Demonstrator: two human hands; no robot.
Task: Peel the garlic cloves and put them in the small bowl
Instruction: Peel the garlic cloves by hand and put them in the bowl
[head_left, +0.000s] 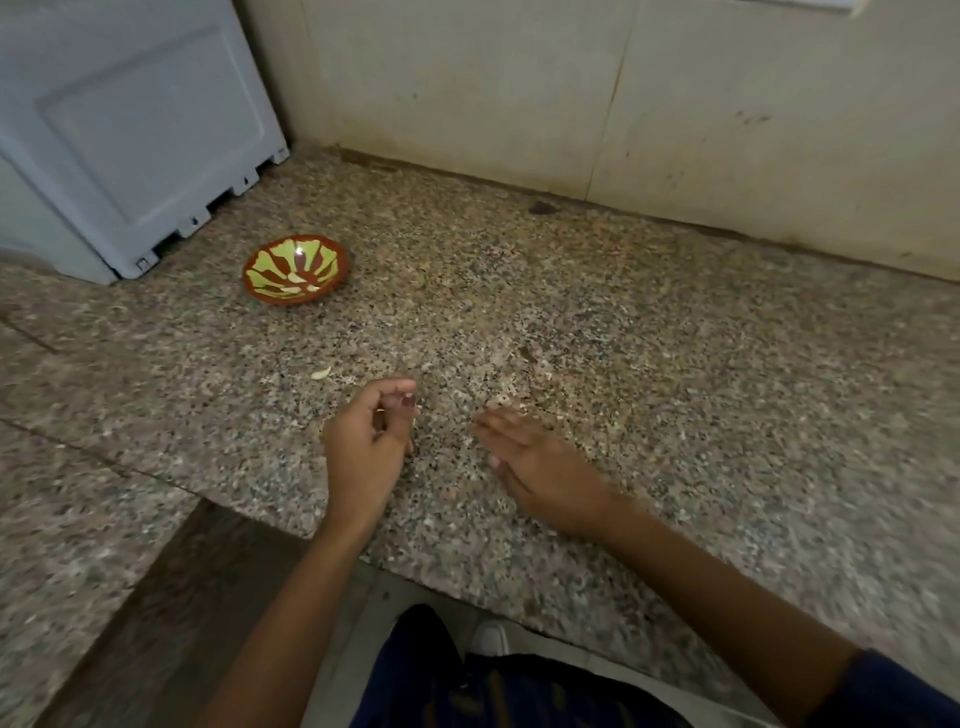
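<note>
The small bowl (296, 270), red-brown with a green pattern, sits on the speckled granite counter (649, 338) at the back left, with a few pale cloves inside. One pale garlic piece (321, 372) lies loose on the counter between the bowl and my left hand (371, 431). That hand hovers low with its fingers curled toward the thumb. A tiny pale speck shows between the fingers, too small to identify. My right hand (530, 457) lies flat, palm down, fingers straight, slightly blurred. Pale scraps of garlic skin (506, 400) sit just beyond its fingertips.
A grey-blue appliance (130, 135) stands at the back left corner, close behind the bowl. A cream wall (623, 104) borders the counter's far edge. The counter's front edge (467, 592) runs diagonally below my forearms, with the floor and a shoe beneath.
</note>
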